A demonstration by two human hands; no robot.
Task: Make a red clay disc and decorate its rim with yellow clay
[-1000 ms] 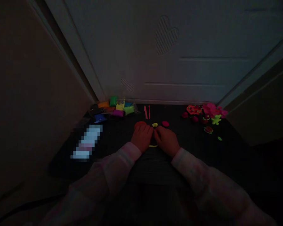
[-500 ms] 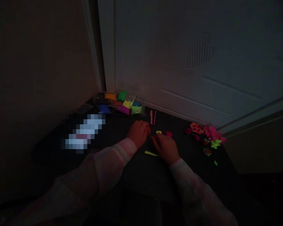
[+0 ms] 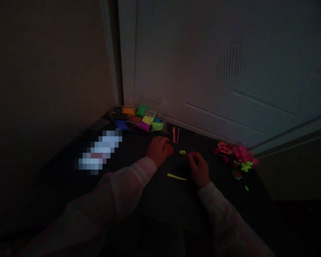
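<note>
The fingers of my left hand [image 3: 157, 150] are curled around the edge of a flat red piece of clay [image 3: 170, 150], low over the dark table. To its right, my right hand [image 3: 199, 169] has its fingers bent and pressed together. A pink piece of clay [image 3: 192, 153] shows just behind those fingertips, partly hidden by them; I cannot make out whether they grip it. Between the hands lies a small yellow clay piece [image 3: 182, 152]. Nearer to me, a thin yellow clay strip [image 3: 176, 176] rests on the table.
Bags of coloured clay [image 3: 143, 119] lie at the back left. A pink plastic knife [image 3: 173, 135] and a thin pink stick [image 3: 178, 135] are near the wall panel. Clay flowers [image 3: 240, 153] are heaped at the right. A blurred-out bright patch [image 3: 100, 151] is at the left.
My right hand has moved right, away from the yellow piece and strip, and now partly covers the pink piece. More of the red clay shows at my left hand. The view has shifted slightly.
</note>
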